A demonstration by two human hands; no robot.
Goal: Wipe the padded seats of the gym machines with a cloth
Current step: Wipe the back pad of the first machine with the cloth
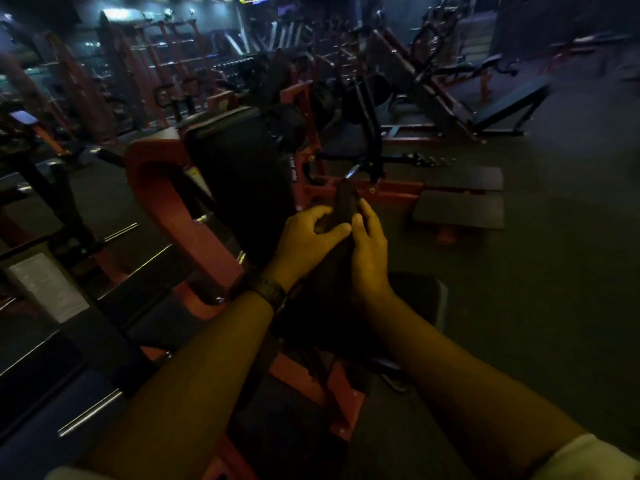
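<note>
Both my hands hold a dark cloth [343, 209] in front of me, above a red-framed gym machine. My left hand [306, 239], with a dark watch on its wrist, grips the cloth from the left, thumb across it. From the right, my right hand [369, 244] presses against the same cloth with its fingers pointing up. The cloth hangs down dark between my wrists. A black padded seat [419, 296] shows just below and right of my right wrist. A tall black back pad [242, 174] of the same machine stands to the upper left of my hands.
The red machine frame [162, 202] curves at left, with chrome bars [90, 417] along the lower left. Two black foot platforms [457, 209] lie on the dark floor to the right. Further machines and an inclined bench [509, 105] fill the dim background.
</note>
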